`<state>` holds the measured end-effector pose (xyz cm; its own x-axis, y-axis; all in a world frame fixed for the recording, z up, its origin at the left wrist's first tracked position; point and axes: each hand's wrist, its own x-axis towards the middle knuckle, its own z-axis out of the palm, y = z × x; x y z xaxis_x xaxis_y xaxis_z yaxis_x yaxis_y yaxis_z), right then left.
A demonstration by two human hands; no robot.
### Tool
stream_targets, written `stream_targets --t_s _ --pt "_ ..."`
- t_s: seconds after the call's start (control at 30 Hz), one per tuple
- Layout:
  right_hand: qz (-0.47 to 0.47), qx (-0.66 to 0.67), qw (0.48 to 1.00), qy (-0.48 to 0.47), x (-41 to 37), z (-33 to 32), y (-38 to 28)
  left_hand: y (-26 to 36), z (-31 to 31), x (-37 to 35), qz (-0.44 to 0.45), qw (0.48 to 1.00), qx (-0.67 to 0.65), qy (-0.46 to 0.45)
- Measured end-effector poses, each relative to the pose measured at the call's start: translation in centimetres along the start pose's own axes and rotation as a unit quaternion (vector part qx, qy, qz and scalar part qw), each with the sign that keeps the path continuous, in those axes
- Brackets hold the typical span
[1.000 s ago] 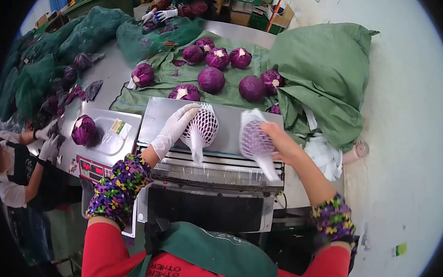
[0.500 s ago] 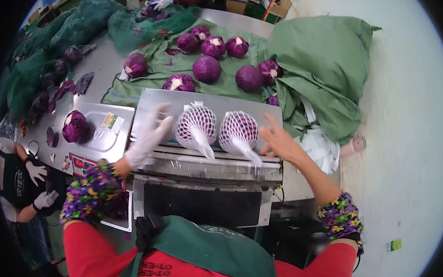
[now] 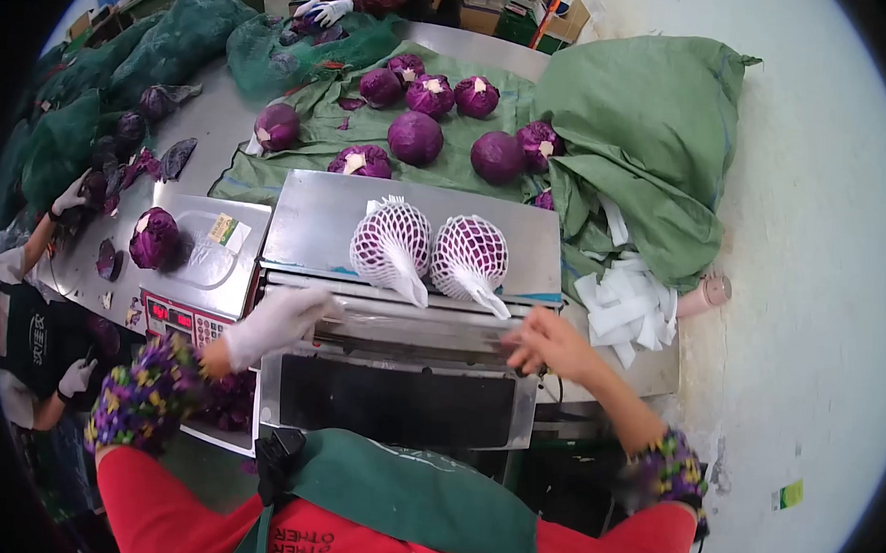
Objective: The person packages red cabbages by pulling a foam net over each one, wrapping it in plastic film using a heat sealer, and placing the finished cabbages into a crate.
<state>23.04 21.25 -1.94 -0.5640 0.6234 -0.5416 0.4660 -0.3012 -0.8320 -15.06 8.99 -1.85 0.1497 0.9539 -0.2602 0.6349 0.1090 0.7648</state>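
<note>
Two red cabbages in white foam nets, a left one (image 3: pixel 389 246) and a right one (image 3: pixel 470 260), sit side by side on the metal plate of the wrapping machine (image 3: pixel 306 219). Clear film (image 3: pixel 410 332) stretches across the rollers in front of them. My left hand (image 3: pixel 282 325), in a white glove, has its fingers closed at the film's left end. At the film's right end my bare right hand (image 3: pixel 550 344) is pinched on its edge. Neither hand touches the cabbages.
Several bare cabbages (image 3: pixel 415 138) lie on green sacking behind the machine. One cabbage (image 3: pixel 153 238) rests on a scale (image 3: pixel 202 289) at left. White foam nets (image 3: pixel 627 311) are heaped at right beside a full green sack (image 3: pixel 642 117). Co-workers' gloved hands show at far left and top.
Both my hands have come away from beside the netted cabbages, down toward me, and closed at the film. At far left a co-worker's hand has reached up to the cabbages there.
</note>
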Motion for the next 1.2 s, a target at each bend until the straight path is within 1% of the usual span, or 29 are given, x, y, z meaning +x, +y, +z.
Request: stream_targets --t_s 0.07,0.1,0.13,0.2,0.23,0.27,0.3,0.33,0.37,0.4,0.47,0.5,0.57,0.6,0.63,0.67,0.7,0.73,0.77,0.87,0.9,0.93,0.97,1.0,1.03,1.07,1.13,1.17,1.2 --pt "-0.057 -0.018 0.998 -0.008 -3.6 -0.3 -1.5 1.7 -0.6 -2.7 -0.03 0.977 -0.207 0.051" --pt "-0.06 -0.019 0.998 -0.008 -4.7 -0.9 -3.2 2.0 -1.1 -3.7 0.026 0.971 -0.217 0.097" --pt "-0.153 -0.007 0.988 0.014 -5.7 -1.4 -4.7 2.3 -1.7 -4.5 0.082 0.96 -0.225 0.142" --pt "-0.342 -0.035 0.931 0.125 -5.1 -2.2 -6.2 4.1 -4.3 -4.0 0.248 0.944 0.012 0.217" --pt "-0.379 -0.202 0.884 0.185 -3.4 -2.8 -7.3 4.7 -5.4 -2.2 0.263 0.924 0.186 0.208" --pt "-0.407 -0.362 0.804 0.24 -1.4 -3.3 -8.4 5.2 -6.4 -0.1 0.269 0.873 0.357 0.195" --pt "-0.415 -0.365 0.798 0.24 0.7 -3.7 -8.7 4.7 -7.0 2.2 0.306 0.815 0.459 0.179" --pt "-0.479 -0.527 0.673 0.201 3.6 -4.2 -8.6 3.3 -6.9 4.6 0.335 0.743 0.556 0.161" --pt "-0.521 -0.665 0.513 0.155 6.7 -4.8 -8.1 0.8 -6.3 6.9 0.351 0.746 0.546 0.149" --pt "-0.464 -0.71 0.515 0.127 9.3 -5.0 -5.5 -1.7 -5.8 9.0 0.364 0.75 0.536 0.137" --pt "-0.503 -0.44 0.736 0.104 14.8 -3.9 -1.2 -3.2 -3.4 11.6 0.315 0.861 0.365 0.161" --pt "-0.51 -0.442 0.731 0.1 14.6 -2.8 -1.8 -3.3 -2.5 12.2 0.275 0.924 0.229 0.133" --pt "-0.323 -0.31 0.887 0.112 13.3 -1.4 -3.0 -3.2 -2.6 11.6 0.23 0.955 0.126 0.137" --pt "-0.33 -0.316 0.883 0.11 13.1 -1.5 -3.3 -2.9 -2.7 11.6 0.188 0.973 0.02 0.133" --pt "-0.365 -0.32 0.862 0.144 12.8 -1.6 -3.2 -3.1 -1.7 12.3 0.228 0.948 -0.184 0.126" --pt "-0.397 -0.321 0.842 0.177 12.4 -1.5 -3.0 -3.0 -1.9 11.8 0.227 0.947 -0.186 0.131" --pt "-0.397 -0.322 0.842 0.171 11.5 -1.5 -2.9 -2.5 -2.2 10.7 0.104 0.957 -0.268 0.03" --pt "-0.172 -0.104 0.979 0.025 10.6 -1.8 -3.0 -2.4 -2.2 10.0 -0.02 0.936 -0.343 -0.07" --pt "0.084 0.128 0.981 -0.123 10.0 -1.9 -2.8 -3.2 0.1 10.2 -0.039 0.851 -0.52 -0.055" --pt "0.115 0.123 0.978 -0.125 10.9 -2.5 -4.3 -6.9 1.2 13.2 -0.076 0.779 -0.605 -0.146" --pt "0.115 0.12 0.978 -0.126 10.6 -2.5 -4.5 -5.4 -0.3 12.4 -0.074 0.779 -0.606 -0.143" --pt "-0.009 -0.078 0.997 0.002 10.2 -2.5 -5.0 -2.2 -2.9 10.5 -0.023 0.932 -0.361 -0.025" --pt "-0.135 -0.269 0.945 0.129 9.4 -2.4 -5.6 1.0 -5.4 8.4 0.025 0.992 -0.08 0.099" --pt "-0.254 -0.439 0.826 0.246 8.6 -2.1 -6.0 2.3 -6.5 7.2 0.065 0.952 0.21 0.213" --pt "-0.376 -0.455 0.759 0.276 7.1 -1.8 -6.5 0.7 -6.8 7.1 0.254 0.875 0.289 0.293" --pt "-0.386 -0.458 0.754 0.268 7.1 -2.3 -6.5 -0.2 -6.8 7.6 0.246 0.873 0.291 0.304" --pt "-0.618 -0.655 0.416 0.127 7.5 -3.2 -6.7 -2.0 -6.6 8.1 0.556 0.622 0.525 0.166" --pt "-0.566 -0.647 0.499 0.109 8.6 -3.1 -5.2 -2.6 -5.5 9.0 0.56 0.668 0.455 0.182" --pt "-0.579 -0.643 0.492 0.095 10.8 -3.1 -4.5 -2.5 -4.4 10.2 0.561 0.706 0.382 0.202"
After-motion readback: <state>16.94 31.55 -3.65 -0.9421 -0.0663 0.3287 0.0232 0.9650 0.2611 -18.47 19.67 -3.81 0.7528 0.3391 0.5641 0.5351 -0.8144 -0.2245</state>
